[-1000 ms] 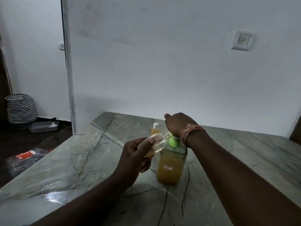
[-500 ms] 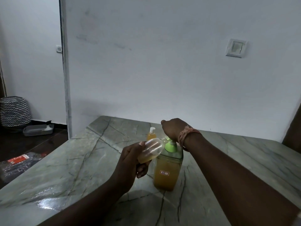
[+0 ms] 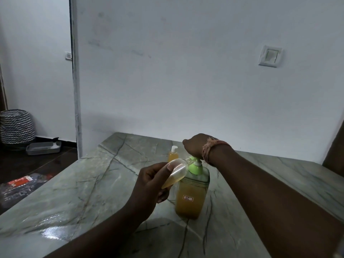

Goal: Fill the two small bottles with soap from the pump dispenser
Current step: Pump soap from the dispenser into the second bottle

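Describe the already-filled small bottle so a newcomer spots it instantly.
Start at the grey marble table and find the big pump dispenser with the green top. Just behind it stands a small bottle of orange soap. Unlike the clear bottle tilted in the left hand, it stands upright, white-capped and untouched.

Since a second ago, your right hand [image 3: 193,146] sits higher above the pump dispenser [image 3: 192,190], its green neck now exposed, and the tilted small bottle [image 3: 175,174] holds slightly more soap.
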The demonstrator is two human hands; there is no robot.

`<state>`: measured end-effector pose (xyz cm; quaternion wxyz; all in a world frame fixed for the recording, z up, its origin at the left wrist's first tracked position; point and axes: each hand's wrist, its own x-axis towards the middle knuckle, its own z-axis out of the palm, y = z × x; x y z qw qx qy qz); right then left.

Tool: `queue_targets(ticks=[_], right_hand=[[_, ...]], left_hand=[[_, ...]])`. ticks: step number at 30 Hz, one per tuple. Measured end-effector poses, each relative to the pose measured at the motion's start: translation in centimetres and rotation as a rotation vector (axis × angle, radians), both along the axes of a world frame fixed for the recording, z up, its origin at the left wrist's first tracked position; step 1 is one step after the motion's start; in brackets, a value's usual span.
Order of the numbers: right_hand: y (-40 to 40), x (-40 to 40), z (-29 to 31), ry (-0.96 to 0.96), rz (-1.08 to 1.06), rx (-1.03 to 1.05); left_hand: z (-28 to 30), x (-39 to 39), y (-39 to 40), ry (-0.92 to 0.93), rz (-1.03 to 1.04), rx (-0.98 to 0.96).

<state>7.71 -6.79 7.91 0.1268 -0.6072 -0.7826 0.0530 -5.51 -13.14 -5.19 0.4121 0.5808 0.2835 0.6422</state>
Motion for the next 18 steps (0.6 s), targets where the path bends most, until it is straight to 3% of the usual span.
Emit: queue_targets(ticks=[5, 15, 18], right_hand=[[0.6, 0.4, -0.8, -0.042, -0.004, 0.027], [0.6, 0.5, -0.2, 0.083, -0.054, 0.073], [0.8, 0.3, -1.1, 0.022, -0.032, 0.050]], left_hand=[[0.1, 0.0, 0.3, -0.005, 0.020, -0.014], [0.0, 0.0, 0.1, -0.012, 0.065, -0.049], [-0.1, 0.1, 0.3, -0.004, 0.077, -0.054]])
